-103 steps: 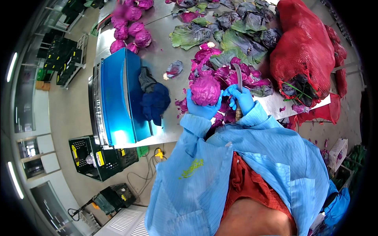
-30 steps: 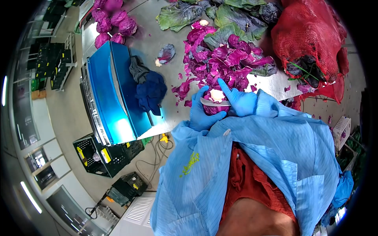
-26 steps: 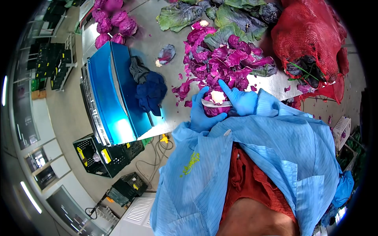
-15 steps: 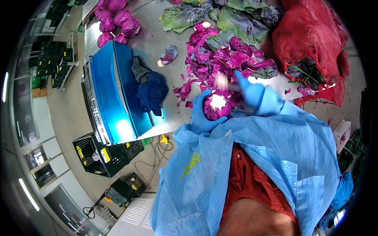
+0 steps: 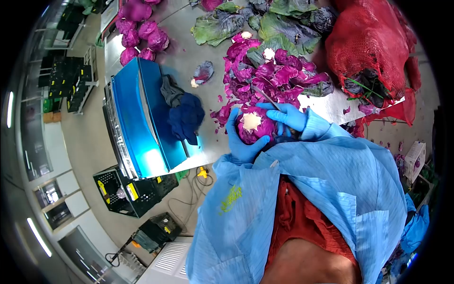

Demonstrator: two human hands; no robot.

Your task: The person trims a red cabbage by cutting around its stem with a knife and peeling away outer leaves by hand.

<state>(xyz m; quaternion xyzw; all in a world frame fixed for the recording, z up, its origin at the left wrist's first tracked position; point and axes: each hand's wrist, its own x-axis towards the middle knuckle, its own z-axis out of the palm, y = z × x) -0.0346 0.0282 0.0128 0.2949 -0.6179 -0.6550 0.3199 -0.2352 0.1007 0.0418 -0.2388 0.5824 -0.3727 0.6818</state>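
Trimming seems the step in hand: our left hand (image 5: 243,147) cups a red cabbage (image 5: 261,128), cut base (image 5: 251,121) toward us, near the loose purple leaves (image 5: 281,75); our right hand (image 5: 289,117) grips a knife (image 5: 266,98), whose next stroke would call for steadiness.

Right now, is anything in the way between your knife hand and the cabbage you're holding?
Nothing visible: the right hand, holding the knife, is close beside the cabbage; the left hand cups its other side.

On the table (image 5: 182,52), leaves (image 5: 279,75) lie beyond the held cabbage (image 5: 256,125), between cloth (image 5: 187,116) and sack (image 5: 366,42).
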